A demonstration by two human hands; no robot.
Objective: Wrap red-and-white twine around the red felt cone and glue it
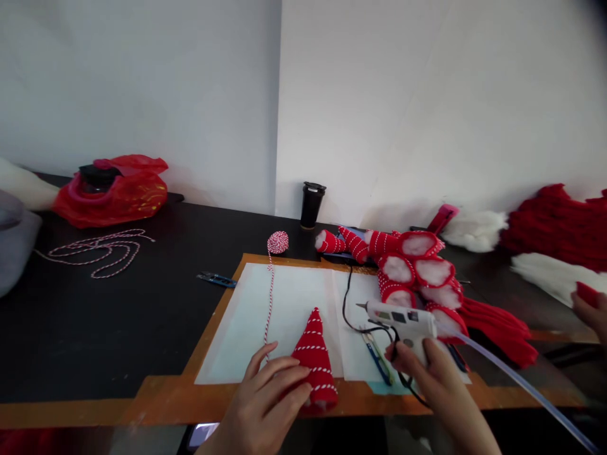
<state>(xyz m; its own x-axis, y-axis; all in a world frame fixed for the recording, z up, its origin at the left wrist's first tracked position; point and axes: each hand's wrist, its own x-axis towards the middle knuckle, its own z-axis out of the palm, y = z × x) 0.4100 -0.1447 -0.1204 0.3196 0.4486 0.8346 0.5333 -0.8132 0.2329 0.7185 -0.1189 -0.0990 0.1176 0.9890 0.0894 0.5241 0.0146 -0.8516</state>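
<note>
Near the table's front edge, a red knitted cone wound with red-and-white twine lies with its tip pointing away and its wide end toward me. My left hand has its fingers spread against the cone's left side, thumb apart from it. The twine runs from a small ball down behind my left thumb; where it ends is hidden. On the right, my right hand is closed around the handle of a white glue gun. Its nozzle points left, above the paper, and a clear glue stick trails from its back.
Several stuffed red cones are piled right of the white paper. Blue snips lie below the glue gun, another pair left. A black tumbler stands by the wall. Another person's hand shows at far right.
</note>
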